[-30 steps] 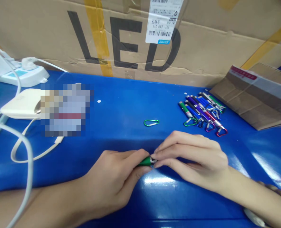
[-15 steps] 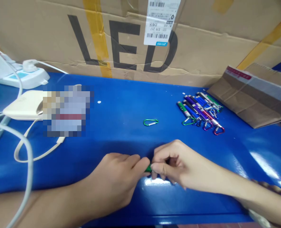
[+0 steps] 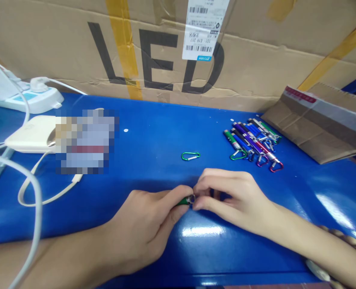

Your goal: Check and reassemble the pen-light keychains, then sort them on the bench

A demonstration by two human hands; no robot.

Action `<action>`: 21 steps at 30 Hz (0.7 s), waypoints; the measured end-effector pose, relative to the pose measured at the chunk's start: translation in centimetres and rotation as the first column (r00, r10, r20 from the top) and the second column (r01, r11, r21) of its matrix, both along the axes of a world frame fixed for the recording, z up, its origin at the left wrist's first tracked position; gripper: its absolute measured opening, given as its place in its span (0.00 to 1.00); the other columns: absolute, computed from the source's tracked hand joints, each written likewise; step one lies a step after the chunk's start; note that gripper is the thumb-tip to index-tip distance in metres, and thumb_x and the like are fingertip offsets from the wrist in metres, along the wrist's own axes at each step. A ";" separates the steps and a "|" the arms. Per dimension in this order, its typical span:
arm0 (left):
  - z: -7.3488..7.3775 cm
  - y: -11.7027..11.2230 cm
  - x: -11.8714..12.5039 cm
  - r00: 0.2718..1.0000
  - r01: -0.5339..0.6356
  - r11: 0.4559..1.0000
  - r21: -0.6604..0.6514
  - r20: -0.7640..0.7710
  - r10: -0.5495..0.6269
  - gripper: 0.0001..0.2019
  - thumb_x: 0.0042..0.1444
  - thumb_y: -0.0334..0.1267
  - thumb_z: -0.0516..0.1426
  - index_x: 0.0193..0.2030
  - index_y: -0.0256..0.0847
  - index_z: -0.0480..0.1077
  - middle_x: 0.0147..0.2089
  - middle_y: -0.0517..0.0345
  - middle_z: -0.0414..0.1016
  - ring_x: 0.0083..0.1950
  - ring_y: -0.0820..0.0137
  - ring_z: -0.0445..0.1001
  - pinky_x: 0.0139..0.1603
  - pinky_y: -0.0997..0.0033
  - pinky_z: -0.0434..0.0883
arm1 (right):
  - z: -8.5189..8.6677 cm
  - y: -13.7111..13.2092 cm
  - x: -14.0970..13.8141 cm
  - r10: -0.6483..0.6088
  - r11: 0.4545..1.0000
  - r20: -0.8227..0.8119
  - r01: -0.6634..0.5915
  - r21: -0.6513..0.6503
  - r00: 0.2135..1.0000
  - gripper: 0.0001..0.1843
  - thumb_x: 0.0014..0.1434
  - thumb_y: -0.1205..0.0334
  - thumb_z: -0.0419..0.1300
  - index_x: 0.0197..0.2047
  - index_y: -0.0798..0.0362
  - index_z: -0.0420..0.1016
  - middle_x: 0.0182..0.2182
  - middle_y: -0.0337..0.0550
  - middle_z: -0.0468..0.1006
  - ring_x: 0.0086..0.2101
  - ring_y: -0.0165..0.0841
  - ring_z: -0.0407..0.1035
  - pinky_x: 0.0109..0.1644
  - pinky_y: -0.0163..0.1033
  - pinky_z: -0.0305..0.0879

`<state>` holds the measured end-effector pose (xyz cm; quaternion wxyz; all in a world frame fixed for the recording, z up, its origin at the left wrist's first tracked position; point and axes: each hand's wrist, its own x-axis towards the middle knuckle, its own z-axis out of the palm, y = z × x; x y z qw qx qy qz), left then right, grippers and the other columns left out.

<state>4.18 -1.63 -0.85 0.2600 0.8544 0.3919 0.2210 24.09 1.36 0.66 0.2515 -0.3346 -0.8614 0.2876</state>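
My left hand is closed round a small green flashlight, of which only the green body and silver tip show between my thumb and fingers. My right hand pinches at that silver tip with thumb and forefinger, fingers curled. Both hands rest low on the blue table near its front edge. A loose green carabiner clip lies on the table just beyond my hands.
A pile of several small flashlights with carabiners lies at the right. A cardboard flap sits beyond it. A large "LED" cardboard box stands along the back. At the left are a power strip, a white device and white cables.
My right hand's fingers went from stretched flat to curled, then shifted slightly up; they still pinch the flashlight's tip. My left hand has kept its grip and barely moved.
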 end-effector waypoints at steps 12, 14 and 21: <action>-0.3 -0.1 0.1 0.993 0.091 0.988 0.126 -0.083 -0.080 0.09 0.63 0.35 0.42 0.41 0.41 0.62 0.30 0.63 0.74 0.27 0.73 0.73 0.25 0.75 0.65 | 0.5 0.1 0.5 0.052 0.741 0.428 -0.322 0.590 0.903 0.19 0.66 0.61 0.44 0.26 0.55 0.68 0.23 0.38 0.68 0.25 0.27 0.61 0.24 0.34 0.53; -0.4 -0.2 0.2 0.994 0.088 0.984 0.154 -0.079 -0.077 0.08 0.63 0.35 0.44 0.38 0.40 0.62 0.29 0.63 0.73 0.26 0.72 0.72 0.25 0.75 0.65 | 0.4 0.0 0.4 0.057 0.735 0.437 -0.334 0.590 0.898 0.20 0.66 0.63 0.42 0.27 0.55 0.68 0.23 0.38 0.68 0.24 0.27 0.61 0.24 0.34 0.52; -0.8 -0.4 0.5 0.997 0.059 0.954 0.293 -0.058 -0.044 0.09 0.63 0.34 0.45 0.34 0.38 0.63 0.27 0.59 0.72 0.26 0.72 0.72 0.27 0.74 0.69 | -0.2 -0.5 0.4 0.081 0.774 0.429 -0.328 0.542 0.900 0.18 0.64 0.67 0.42 0.28 0.55 0.68 0.24 0.39 0.68 0.25 0.28 0.60 0.24 0.35 0.51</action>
